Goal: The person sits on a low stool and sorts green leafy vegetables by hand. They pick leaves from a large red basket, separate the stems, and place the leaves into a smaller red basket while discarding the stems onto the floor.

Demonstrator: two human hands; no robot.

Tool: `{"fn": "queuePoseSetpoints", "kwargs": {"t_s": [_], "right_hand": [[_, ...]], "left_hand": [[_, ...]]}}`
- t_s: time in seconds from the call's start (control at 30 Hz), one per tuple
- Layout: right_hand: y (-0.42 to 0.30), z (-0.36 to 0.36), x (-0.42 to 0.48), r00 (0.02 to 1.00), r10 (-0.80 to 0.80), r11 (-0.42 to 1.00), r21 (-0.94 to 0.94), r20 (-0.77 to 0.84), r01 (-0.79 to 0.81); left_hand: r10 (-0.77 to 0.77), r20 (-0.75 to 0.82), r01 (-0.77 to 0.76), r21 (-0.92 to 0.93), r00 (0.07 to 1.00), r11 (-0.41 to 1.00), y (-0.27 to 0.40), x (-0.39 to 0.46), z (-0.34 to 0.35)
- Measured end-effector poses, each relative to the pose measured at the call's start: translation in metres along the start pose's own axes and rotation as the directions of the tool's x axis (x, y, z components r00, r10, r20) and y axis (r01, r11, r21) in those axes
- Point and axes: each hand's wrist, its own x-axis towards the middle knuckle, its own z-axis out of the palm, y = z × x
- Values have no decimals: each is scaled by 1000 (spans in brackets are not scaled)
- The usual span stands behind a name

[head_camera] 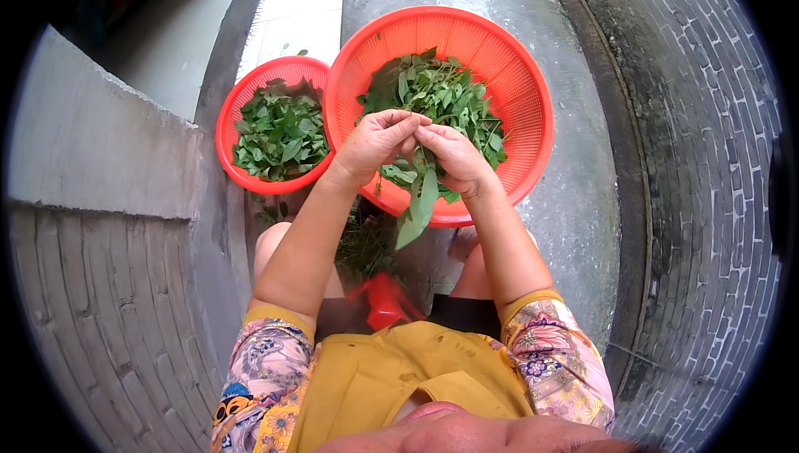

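Note:
Over the large red plastic basket [530, 122], my left hand [373, 144] and my right hand [454, 158] meet at the fingertips. Between them is a leafy green sprig [419, 206], its long leaves hanging down towards me past the basket's near rim. My right hand grips the sprig, and the fingers of my left hand pinch at its stem, which they partly hide. Loose stems and leaves [449, 87] are heaped in the large basket. To its left, a smaller red basket [228, 128] holds a pile of green leaves [284, 134].
Stripped stems [365, 244] lie on the ground between my knees, near a red plastic object [384, 303]. A low grey wall [106, 134] stands at left and a brick wall [705, 159] at right. White tiled slab [299, 13] lies beyond the smaller basket.

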Motion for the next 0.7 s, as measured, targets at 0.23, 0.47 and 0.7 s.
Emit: {"fn": "queuePoseSetpoints", "kwargs": {"t_s": [0.23,0.47,0.7], "right_hand": [[1,13,2,999,-41,950,-310,22,46],[-27,-40,-9,951,-132,950,-309,-280,41],[-12,-33,25,922,-324,363,-928,-210,-84]], "left_hand": [[161,-482,-265,-156,861,951,5,6,-19],[289,-467,-426,-219,836,878,45,-26,-60],[-341,711,-79,486,615,870,-1,-63,-9]]}}
